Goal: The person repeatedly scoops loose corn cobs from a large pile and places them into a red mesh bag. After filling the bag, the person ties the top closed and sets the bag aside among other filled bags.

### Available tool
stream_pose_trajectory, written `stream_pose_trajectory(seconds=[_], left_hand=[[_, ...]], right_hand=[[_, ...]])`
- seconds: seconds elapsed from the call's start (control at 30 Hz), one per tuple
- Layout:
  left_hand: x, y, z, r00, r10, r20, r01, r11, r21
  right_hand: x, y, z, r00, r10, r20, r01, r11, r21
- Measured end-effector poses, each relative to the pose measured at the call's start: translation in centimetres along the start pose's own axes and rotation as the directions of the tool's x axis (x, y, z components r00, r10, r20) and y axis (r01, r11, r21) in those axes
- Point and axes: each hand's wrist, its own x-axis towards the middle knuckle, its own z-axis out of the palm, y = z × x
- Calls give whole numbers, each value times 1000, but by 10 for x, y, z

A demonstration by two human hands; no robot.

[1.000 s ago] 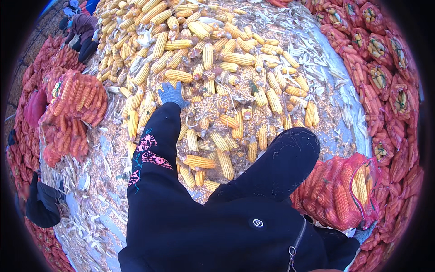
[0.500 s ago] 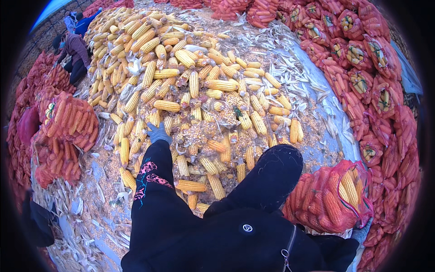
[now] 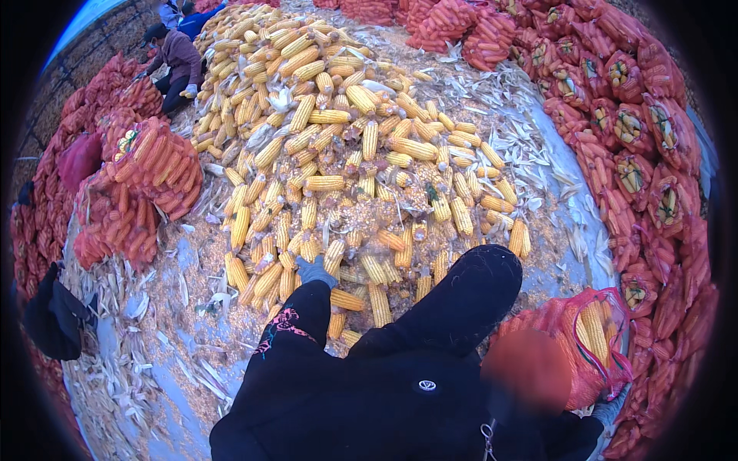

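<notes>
My left hand [image 3: 314,272], in a grey glove, rests at the near edge of a large heap of yellow corn cobs [image 3: 328,117]. Its fingers are apart against the cobs, and no cob is plainly held. At lower right, a red mesh bag [image 3: 552,311] lies on its side, partly filled with cobs, its mouth facing right. My right hand [image 3: 610,409], also gloved, grips the lower rim of that mouth; some of its fingers are hidden. A blurred orange-red round shape [image 3: 530,373] covers part of the bag, too smeared to name.
Full red mesh bags [image 3: 630,177] are stacked along the right, with more bags [image 3: 157,165] at left. Dry husks [image 3: 530,146] and loose kernels litter the ground. A person in a purple top [image 3: 181,60] crouches at far left. A dark cloth-like thing [image 3: 54,315] lies lower left.
My left hand has drawn back toward me, down the heap. The view has shifted a little left. The blurred orange-red shape has come in before the bag; my right hand stays at its rim.
</notes>
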Motion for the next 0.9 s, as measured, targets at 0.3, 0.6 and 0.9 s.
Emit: stream_pose_trajectory(seconds=[0.3, 0.6, 0.9], left_hand=[[1, 33, -19, 987, -154, 46, 149, 984, 94], [11, -7, -2, 994, 98, 53, -101, 993, 68], [-30, -8, 27, 896, 391, 208, 92, 296, -951]], right_hand=[[-5, 20, 3, 995, -26, -99, 28, 999, 19], [3, -18, -18, 982, -185, 27, 178, 972, 153], [15, 22, 19, 938, -276, 211, 345, 663, -664]])
